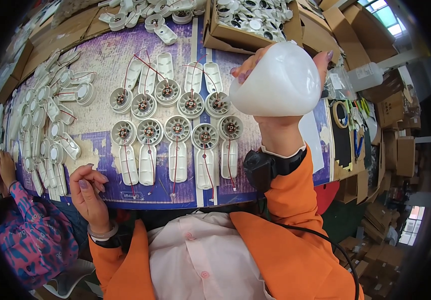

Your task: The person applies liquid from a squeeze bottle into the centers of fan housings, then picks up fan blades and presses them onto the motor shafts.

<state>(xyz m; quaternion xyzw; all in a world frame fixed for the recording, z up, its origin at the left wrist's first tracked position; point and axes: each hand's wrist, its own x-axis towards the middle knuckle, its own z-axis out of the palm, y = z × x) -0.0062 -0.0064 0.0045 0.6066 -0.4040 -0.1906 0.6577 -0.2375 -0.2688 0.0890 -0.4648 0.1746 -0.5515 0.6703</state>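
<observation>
My right hand grips a translucent white plastic bottle, its rounded bottom facing me. The bottle hangs tilted over the right end of the far row of fan housings, and a thin tip shows beside the housing there. Most of my right palm is hidden behind the bottle. Near the table's front edge, my left hand is held up empty, its fingers loosely bent and apart. Two rows of white handheld-fan halves lie between my hands, each with a round housing, a small copper-wound motor and red wires.
A heap of white fan parts covers the table's left side. Behind stands a cardboard box of small white and black parts. Tape, pliers and another bottle are at the right. A person in a patterned sleeve sits at left.
</observation>
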